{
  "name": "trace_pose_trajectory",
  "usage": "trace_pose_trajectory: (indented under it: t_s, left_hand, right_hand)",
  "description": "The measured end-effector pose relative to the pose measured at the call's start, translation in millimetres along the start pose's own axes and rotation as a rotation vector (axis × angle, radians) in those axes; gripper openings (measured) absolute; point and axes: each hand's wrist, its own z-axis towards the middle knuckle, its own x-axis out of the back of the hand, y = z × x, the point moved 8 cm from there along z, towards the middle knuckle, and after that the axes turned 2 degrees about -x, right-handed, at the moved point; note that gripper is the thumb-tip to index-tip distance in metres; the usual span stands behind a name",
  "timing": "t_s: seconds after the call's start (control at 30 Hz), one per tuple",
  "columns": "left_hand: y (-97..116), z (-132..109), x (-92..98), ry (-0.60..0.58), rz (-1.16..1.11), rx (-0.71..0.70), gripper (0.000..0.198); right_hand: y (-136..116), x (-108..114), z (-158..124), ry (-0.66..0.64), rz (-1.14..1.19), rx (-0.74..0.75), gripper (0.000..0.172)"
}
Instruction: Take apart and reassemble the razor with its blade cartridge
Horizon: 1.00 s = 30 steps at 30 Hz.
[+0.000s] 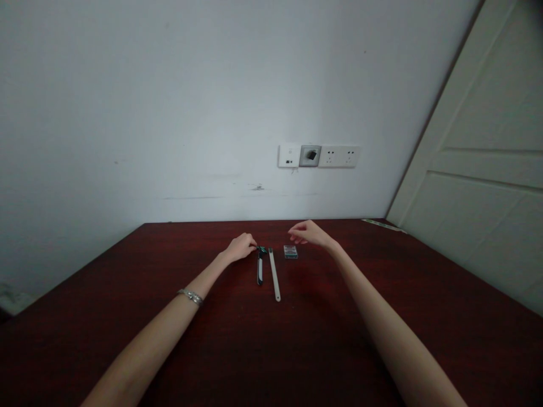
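Observation:
My left hand (pixel 241 246) reaches in from the left, its fingers closed together at the dark green head of a razor (pixel 259 270). The razor lies on the table with its grey and black handle toward me. Right beside it is a slim whitish stick (pixel 275 277) with a dark far tip and a hole in its near end; its kind is unclear. A small clear plastic case (pixel 291 252) sits to the right of the stick. Above and behind that case my right hand (pixel 309 232) hovers, fingers loosely bent and apart, holding nothing I can see.
The dark red wooden table (pixel 237 350) meets a white wall (pixel 190 113) at its far edge. Sockets and a switch (pixel 318 156) are set in the wall. A pale panelled door (pixel 479 152) stands at the right, near a thin patterned strip (pixel 384 225) at the back edge.

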Motion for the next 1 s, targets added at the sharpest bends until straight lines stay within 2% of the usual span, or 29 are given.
trace_pose_trajectory:
  t_s: [0.27,0.43,0.53,0.67,0.8,1.0]
  left_hand:
    - [0.1,-1.0,2.4,0.042,0.021,-0.036,0.02]
    - [-0.8,-0.5,29.3,0.179,0.039,-0.027,0.016]
    - [14.9,-2.5,50.2,0.275,0.05,-0.117,0.015]
    - [51.4,-11.7,67.9,0.377,0.098,-0.322,0.013]
    - [74.9,-19.0,71.0,0.406,0.138,-0.401,0.013]
    - [84.8,-24.1,71.5,0.401,0.16,-0.428,0.015]
  right_hand:
    - [-1.0,-1.0,-1.2,0.011,-0.019,0.007,0.018]
    - [-14.6,4.2,-2.8,0.113,-0.117,0.146,0.019]
    - [-34.4,5.4,-8.5,0.197,-0.232,0.315,0.019]
    - [-54.3,-5.0,-16.1,0.199,-0.301,0.489,0.02]
    - [-60.7,-14.0,-20.5,0.195,-0.363,0.529,0.023]
    - [-64.1,-17.2,-24.0,0.186,-0.44,0.536,0.019]
